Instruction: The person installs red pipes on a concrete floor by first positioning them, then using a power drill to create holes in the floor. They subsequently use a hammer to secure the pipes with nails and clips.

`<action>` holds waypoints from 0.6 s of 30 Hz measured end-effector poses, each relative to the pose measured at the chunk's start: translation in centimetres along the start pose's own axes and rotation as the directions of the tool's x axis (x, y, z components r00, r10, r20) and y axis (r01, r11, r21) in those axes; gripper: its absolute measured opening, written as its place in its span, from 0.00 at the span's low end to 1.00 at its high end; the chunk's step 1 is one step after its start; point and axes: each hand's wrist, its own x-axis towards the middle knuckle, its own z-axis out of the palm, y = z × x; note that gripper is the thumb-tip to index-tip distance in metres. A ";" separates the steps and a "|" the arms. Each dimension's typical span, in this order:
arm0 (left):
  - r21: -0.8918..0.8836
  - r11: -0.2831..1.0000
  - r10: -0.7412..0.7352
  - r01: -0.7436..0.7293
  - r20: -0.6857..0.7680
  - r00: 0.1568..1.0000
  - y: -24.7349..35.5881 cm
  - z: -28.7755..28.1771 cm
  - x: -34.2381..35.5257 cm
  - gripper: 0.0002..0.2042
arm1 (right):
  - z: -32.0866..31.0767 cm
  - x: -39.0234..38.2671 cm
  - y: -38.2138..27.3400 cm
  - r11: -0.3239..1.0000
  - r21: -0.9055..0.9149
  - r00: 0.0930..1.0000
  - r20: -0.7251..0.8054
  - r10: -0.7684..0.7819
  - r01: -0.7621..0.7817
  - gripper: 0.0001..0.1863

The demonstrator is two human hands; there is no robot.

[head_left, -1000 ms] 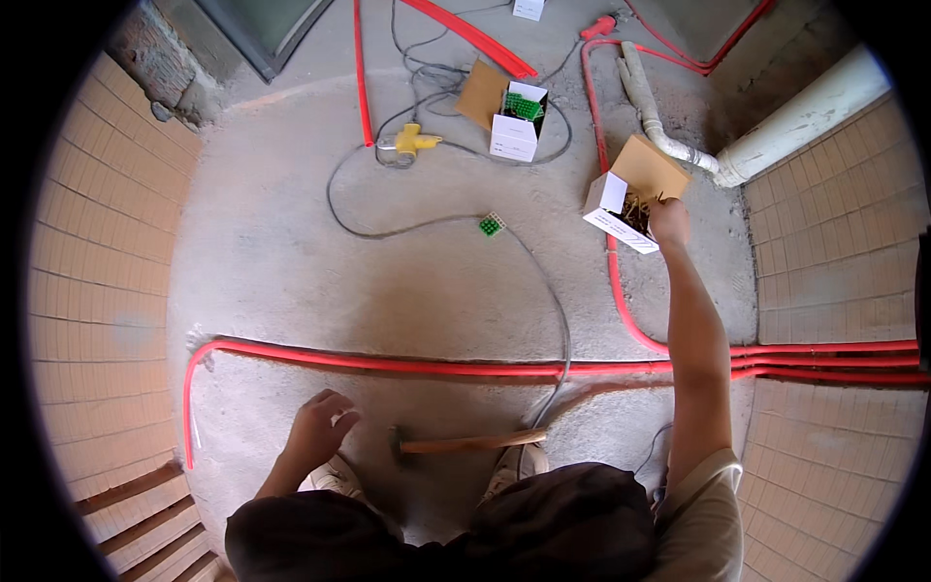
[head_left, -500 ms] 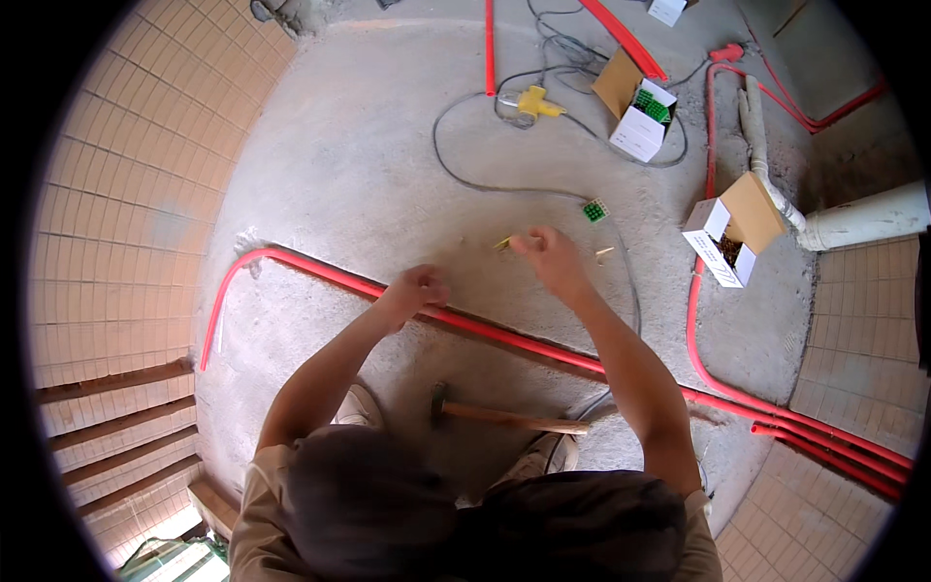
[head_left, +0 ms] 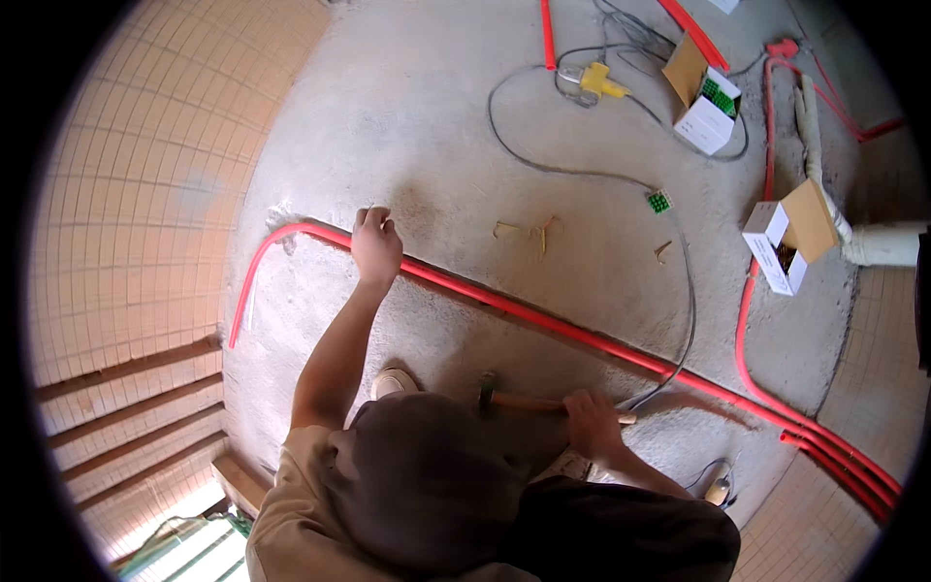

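Observation:
Over the long red pipe, which lies along the concrete floor, my left hand is closed with its fingertips pinched. Whatever they hold, if anything, is too small to make out. My right hand is closed around the wooden handle of a hammer, close to its end. The hammer lies low between my feet, its dark head toward the left. Beyond the pipe are thin yellowish strips and a small green block.
A yellow power connector sits on a grey cable. An open white box holds green pieces; another open box holds small brownish pieces. More red pipes run at the right. A tiled wall rises at the left.
My right hand has left the floor beyond the pipe, come back toward me and taken hold of the hammer handle. My left hand has moved farther out over the pipe. The view has shifted.

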 end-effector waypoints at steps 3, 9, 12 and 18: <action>-0.178 0.972 0.203 -0.154 0.299 0.932 1.7 -3.0 -4.8 0.02 | -2.8 2.0 -1.0 0.998 0.034 0.998 -0.036 0.059 -0.058 0.17; -0.119 0.942 0.333 -0.312 0.422 0.843 8.1 -1.0 -13.6 0.05 | -4.0 6.0 -1.8 0.968 0.251 0.970 -0.233 0.071 -0.010 0.18; -0.067 0.971 0.238 -0.231 0.395 0.887 10.6 0.4 -14.7 0.09 | -4.6 9.3 -1.9 0.964 0.265 0.954 -0.295 0.057 0.025 0.15; 0.072 0.997 -0.004 -0.037 0.502 0.865 11.1 3.2 -14.3 0.11 | -5.8 10.8 -3.7 0.922 0.385 0.977 -0.209 0.041 0.044 0.12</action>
